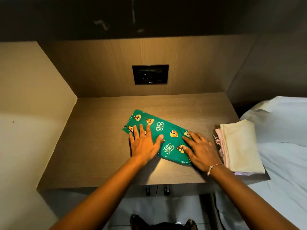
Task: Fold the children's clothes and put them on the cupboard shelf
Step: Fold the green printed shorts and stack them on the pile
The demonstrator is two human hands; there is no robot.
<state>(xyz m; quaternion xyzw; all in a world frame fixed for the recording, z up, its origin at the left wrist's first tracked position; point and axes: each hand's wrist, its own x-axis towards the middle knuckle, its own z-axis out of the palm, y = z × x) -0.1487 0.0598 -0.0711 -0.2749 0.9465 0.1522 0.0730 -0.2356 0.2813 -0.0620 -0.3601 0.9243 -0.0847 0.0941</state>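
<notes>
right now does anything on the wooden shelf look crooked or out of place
The green cartoon-print garment lies at a slant to the wooden shelf edge, under both flat hands (left hand, right hand). The folded stack topped by a pale yellow cloth overhangs the shelf's right edge. Nothing looks spilled or damaged.

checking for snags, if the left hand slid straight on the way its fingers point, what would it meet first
Only more of the green printed garment under the left hand, then bare wooden shelf up to the back panel. Depth there is unclear.
</notes>
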